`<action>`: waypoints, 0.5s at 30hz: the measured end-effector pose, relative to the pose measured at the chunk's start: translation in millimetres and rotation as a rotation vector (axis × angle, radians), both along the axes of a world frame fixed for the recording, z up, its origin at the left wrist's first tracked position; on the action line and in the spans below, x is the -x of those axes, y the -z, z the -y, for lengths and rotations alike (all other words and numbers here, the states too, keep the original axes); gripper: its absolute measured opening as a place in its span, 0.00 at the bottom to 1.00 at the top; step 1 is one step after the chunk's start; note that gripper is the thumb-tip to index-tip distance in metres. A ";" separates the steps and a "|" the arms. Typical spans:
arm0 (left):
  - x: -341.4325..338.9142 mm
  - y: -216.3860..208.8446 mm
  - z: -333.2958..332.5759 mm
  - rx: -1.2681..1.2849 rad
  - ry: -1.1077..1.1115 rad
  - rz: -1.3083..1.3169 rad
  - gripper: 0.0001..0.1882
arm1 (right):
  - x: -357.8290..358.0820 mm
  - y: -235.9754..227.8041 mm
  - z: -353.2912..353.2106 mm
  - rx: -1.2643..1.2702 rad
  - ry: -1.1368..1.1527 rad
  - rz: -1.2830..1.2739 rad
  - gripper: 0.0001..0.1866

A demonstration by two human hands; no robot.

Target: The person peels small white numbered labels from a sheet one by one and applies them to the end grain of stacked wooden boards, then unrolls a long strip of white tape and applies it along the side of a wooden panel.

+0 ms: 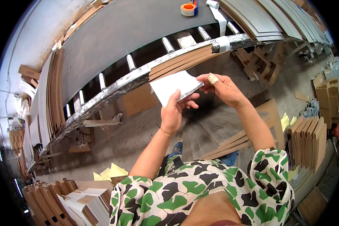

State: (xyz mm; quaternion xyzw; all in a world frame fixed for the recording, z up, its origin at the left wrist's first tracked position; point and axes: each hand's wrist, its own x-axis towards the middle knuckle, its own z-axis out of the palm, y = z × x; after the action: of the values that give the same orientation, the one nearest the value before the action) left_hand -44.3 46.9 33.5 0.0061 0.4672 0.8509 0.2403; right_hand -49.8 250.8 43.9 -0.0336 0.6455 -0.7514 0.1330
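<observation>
A white sheet of paper [172,86], perhaps a label, is held out in front of me over the near edge of a roller conveyor. My left hand [173,115] grips its lower edge, thumb on top and fingers beneath. At the sheet's right corner, my right hand [226,90] pinches the edge between thumb and fingertips. A pale wrapping [212,78] covers the tip of the right thumb. Faint grey marks show along the sheet's lower right edge, too small to make out.
Metal rollers [167,45] carry a large dark grey panel [113,37]. On it are an orange-rimmed tape roll [188,10] and a white strip roll [219,19]. Boards are stacked at left [56,86] and far right [252,17]. Brown cartons [307,141] stand at right; yellow papers [111,172] lie low left.
</observation>
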 end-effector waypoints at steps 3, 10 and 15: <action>-4.2 -5.3 6.9 -0.011 0.019 0.030 0.21 | -1.0 9.7 7.7 -0.046 0.008 -0.034 0.17; -10.0 -1.1 8.9 0.059 0.020 0.077 0.23 | -10.0 6.1 21.5 -0.186 0.011 -0.089 0.13; -11.1 0.1 10.2 0.116 0.026 0.090 0.22 | -12.9 -20.3 27.7 -0.802 0.079 -0.848 0.10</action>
State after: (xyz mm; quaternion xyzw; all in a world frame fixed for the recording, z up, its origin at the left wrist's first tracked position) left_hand -33.3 36.7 33.3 -0.0398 0.5042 0.8187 0.2719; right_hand -36.9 223.1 64.2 -0.2545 0.8769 -0.3737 -0.1629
